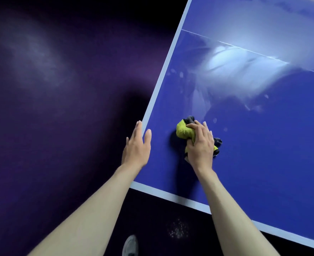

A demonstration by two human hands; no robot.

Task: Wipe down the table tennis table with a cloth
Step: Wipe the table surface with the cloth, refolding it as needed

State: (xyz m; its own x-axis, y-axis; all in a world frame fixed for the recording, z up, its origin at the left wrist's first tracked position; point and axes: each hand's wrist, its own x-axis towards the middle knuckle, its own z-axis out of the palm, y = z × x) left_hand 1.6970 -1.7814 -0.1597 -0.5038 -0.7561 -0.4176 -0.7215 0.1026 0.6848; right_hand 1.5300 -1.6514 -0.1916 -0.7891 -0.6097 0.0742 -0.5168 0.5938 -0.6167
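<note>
R hand [200, 145] grips bunched yellow-grey cloth [184, 133] on blue table [263, 145], just right of L hand [136, 146]. Cloth's long axis runs up-left to down-right; most of it hidden under fingers. L hand flat, fingers straight, over white side edge, holding nothing. Table cut off at right. Shoe [130, 245] below L forearm, blurry.

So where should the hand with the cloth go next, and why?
Probably forward and a little right. The right hand grips the bunched yellow-green cloth near the corner of the blue table, while pale smudges and streaks show just beyond it. The left hand rests on the side edge.
</note>
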